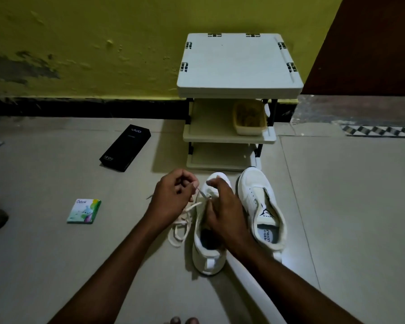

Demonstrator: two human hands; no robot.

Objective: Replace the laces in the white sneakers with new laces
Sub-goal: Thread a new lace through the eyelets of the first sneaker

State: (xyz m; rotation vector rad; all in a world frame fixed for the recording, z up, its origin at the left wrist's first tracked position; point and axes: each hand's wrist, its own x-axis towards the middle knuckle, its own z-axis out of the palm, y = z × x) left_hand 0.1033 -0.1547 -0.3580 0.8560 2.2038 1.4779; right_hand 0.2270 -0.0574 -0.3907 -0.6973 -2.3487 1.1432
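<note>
Frame centre: left hand (173, 195) pinched lace (189, 208); right hand (225, 211) gripped sneaker (208, 260). Second sneaker (262, 202) just right. Open floor (45, 265) lower left. Rack (239, 66) tub (249, 119): contents unclear.

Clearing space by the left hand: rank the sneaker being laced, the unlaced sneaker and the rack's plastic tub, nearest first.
1. Sneaker being laced: just right of the left hand, which pinches its lace.
2. Unlaced sneaker: farther right, beyond the first.
3. Plastic tub: on the rack's middle shelf, at the wall.
</note>
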